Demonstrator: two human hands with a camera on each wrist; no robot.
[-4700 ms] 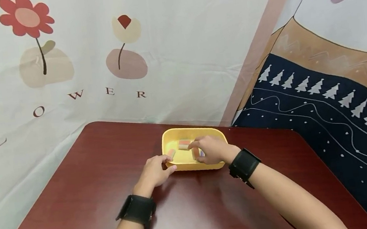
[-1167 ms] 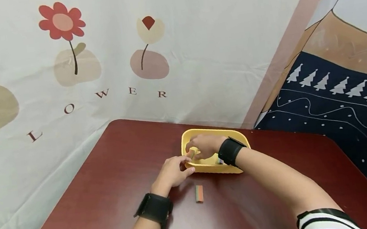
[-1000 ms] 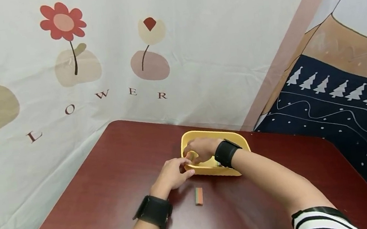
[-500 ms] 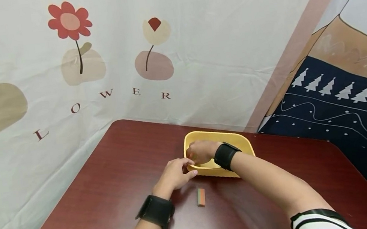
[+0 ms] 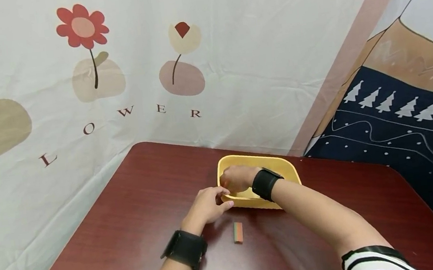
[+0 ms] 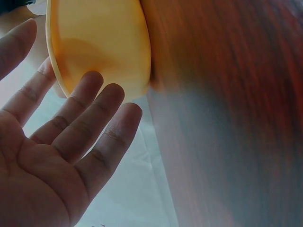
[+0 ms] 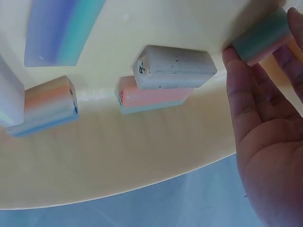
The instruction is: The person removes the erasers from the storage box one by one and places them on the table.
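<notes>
Right hand [image 5: 236,179] has barely shifted, pinching an eraser [image 7: 262,38] inside the tub [image 5: 284,167].

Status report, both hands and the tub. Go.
Left hand open, fingers against the yellow tub outside. Right hand inside the tub, pinching an eraser. More erasers on the tub floor; one eraser on the table. Nothing blocking.

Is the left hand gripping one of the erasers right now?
No: in the left wrist view the left hand is open with straight fingers beside the yellow tray, and nothing lies in its palm.
</notes>
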